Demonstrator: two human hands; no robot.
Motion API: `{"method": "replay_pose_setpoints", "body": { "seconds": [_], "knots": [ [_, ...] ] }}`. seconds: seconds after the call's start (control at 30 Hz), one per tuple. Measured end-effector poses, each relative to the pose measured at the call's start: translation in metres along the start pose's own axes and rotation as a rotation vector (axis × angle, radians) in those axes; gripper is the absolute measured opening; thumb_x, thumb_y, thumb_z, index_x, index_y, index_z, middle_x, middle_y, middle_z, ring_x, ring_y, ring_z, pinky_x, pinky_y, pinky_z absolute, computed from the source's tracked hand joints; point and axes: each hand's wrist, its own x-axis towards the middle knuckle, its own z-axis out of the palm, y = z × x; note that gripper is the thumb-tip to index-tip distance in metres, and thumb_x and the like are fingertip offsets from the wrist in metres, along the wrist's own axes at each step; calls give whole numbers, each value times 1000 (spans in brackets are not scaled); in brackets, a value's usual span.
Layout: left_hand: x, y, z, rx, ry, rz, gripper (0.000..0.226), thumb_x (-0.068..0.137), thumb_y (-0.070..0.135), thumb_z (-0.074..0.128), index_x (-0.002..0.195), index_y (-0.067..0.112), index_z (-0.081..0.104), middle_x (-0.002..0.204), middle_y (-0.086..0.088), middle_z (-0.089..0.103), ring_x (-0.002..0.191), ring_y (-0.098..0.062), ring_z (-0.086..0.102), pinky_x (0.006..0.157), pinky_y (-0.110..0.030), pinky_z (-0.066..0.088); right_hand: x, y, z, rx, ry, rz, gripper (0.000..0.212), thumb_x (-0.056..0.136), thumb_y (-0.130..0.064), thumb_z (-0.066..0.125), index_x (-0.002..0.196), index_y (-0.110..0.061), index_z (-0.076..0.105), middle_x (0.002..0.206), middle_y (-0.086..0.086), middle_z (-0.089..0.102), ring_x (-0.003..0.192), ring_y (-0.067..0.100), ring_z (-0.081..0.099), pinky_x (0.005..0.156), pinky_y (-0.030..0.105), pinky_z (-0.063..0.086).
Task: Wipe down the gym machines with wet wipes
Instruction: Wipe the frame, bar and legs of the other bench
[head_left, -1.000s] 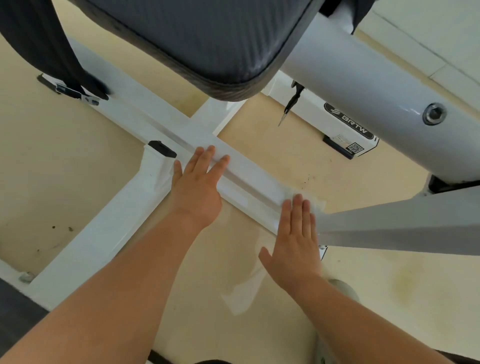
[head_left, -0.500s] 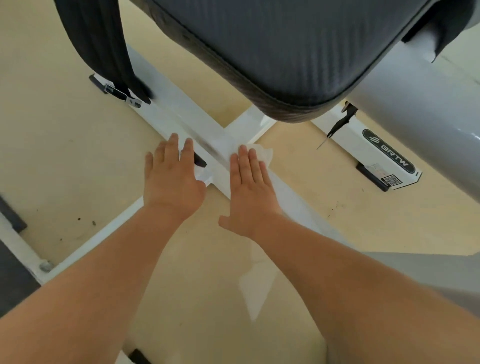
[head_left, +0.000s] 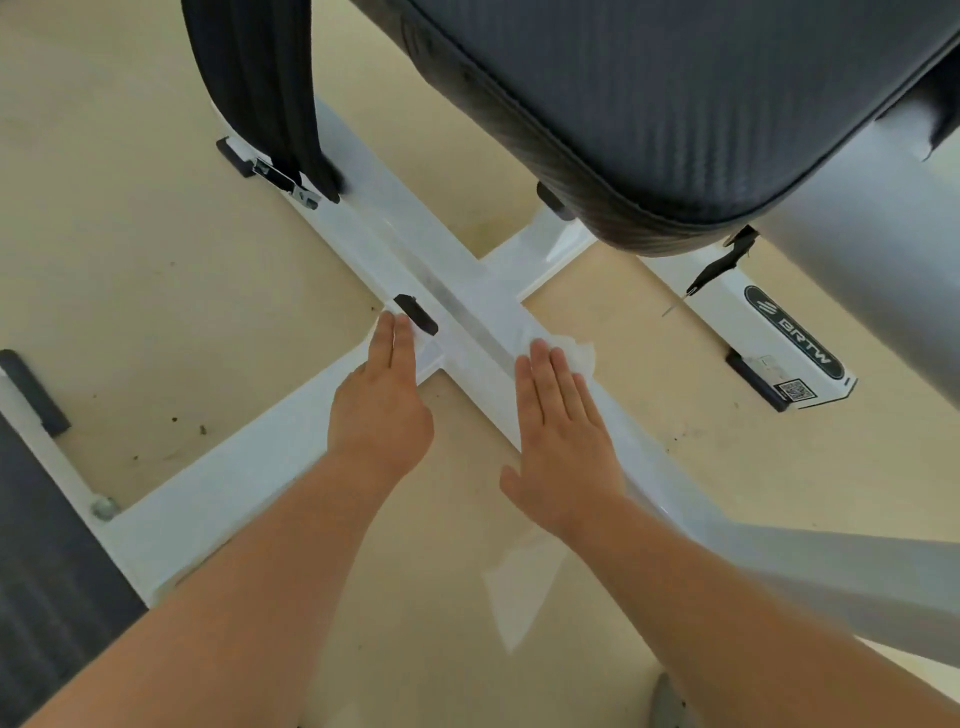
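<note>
The gym machine's white floor frame (head_left: 395, 244) forms a cross under a black padded seat (head_left: 649, 104). My right hand (head_left: 563, 441) lies flat with straight fingers on the diagonal bar, pressing a white wet wipe (head_left: 574, 351) whose edge shows beyond the fingertips. My left hand (head_left: 382, 410) rests flat with straight fingers on the side bar at the junction, next to a black end cap (head_left: 415, 313). A bit of white wipe shows at its fingertips.
A black strap (head_left: 260, 93) hangs down to the frame at the upper left. A thick grey tube (head_left: 862, 249) runs at the right above a white foot with a logo (head_left: 789, 332). Beige floor surrounds the frame; dark matting (head_left: 36, 571) lies at the left.
My right hand has slid left along the diagonal bar to near the junction with the wipe. My left hand has stayed at the junction. The view has shifted towards the seat.
</note>
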Motion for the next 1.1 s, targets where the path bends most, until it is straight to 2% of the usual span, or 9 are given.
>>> {"method": "replay_pose_setpoints", "body": {
  "seconds": [0.17, 0.27, 0.37, 0.47, 0.67, 0.77, 0.83, 0.93, 1.1],
  "knots": [
    [6, 1, -2, 61, 97, 54, 84, 82, 12, 59, 156, 14, 20, 168, 2, 2, 118, -27, 49, 95, -39, 44, 4, -1, 1, 25, 29, 74, 110, 88, -33, 59, 158, -6, -22, 166, 12, -30, 153, 26, -29, 127, 40, -13],
    [10, -3, -8, 51, 77, 59, 78, 76, 6, 58, 148, 16, 30, 168, 4, 8, 93, -27, 54, 80, -39, 44, 49, -12, -19, 34, 23, 26, 111, 90, -33, 60, 157, -8, -24, 165, 11, -32, 154, 26, -27, 126, 39, -13],
    [14, -3, -10, 100, 53, 63, 78, 76, 5, 55, 149, 17, 30, 169, 5, 6, 77, -25, 50, 72, -36, 43, 97, -25, -34, 14, 28, -65, 115, 90, -38, 67, 159, -7, -20, 167, 12, -27, 156, 28, -21, 128, 40, -6],
    [16, 0, -10, 170, 38, 59, 76, 82, 11, 55, 152, 15, 24, 169, 5, 1, 83, -27, 59, 75, -38, 49, 122, -33, -42, -22, 20, -129, 120, 88, -46, 69, 158, -7, -20, 167, 12, -27, 156, 29, -20, 129, 41, -3],
    [15, -1, -9, 135, 52, 22, 79, 79, 9, 56, 150, 17, 24, 168, 6, -1, 83, -29, 58, 65, -35, 45, 80, -19, -13, 28, 172, -167, 81, 100, -18, 45, 162, -9, -7, 170, 10, -15, 158, 24, -13, 128, 38, -5],
    [14, -1, -5, 68, 44, 21, 79, 80, 10, 58, 149, 21, 22, 167, 13, -7, 81, -27, 55, 63, -34, 42, 57, 4, 4, 96, 356, -175, 61, 95, -4, 43, 155, -7, 39, 165, 9, 32, 152, 26, 31, 124, 40, 27],
    [10, -4, -3, 6, 25, 11, 88, 83, 19, 61, 156, 25, 14, 166, 18, -12, 100, -28, 57, 71, -35, 45, 56, 17, 5, 160, 483, -182, 53, 89, -2, 40, 138, -5, 62, 148, 11, 57, 136, 29, 55, 108, 48, 50],
    [-4, -10, -2, -28, 22, -3, 96, 85, 27, 63, 160, 33, 3, 165, 20, -17, 122, -29, 49, 81, -38, 48, 43, 18, 0, 271, 613, -229, 43, 87, -5, 43, 115, -4, 76, 125, 11, 72, 111, 31, 72, 91, 48, 60],
    [-4, 0, -11, 158, -6, 140, 97, 88, 34, 58, 160, 29, -6, 165, 16, -24, 111, -27, 51, 83, -40, 51, -1, -12, 36, 348, 603, -335, 36, 95, -10, 46, 108, -5, 79, 116, 9, 76, 98, 29, 75, 81, 41, 63]
  ]
}}
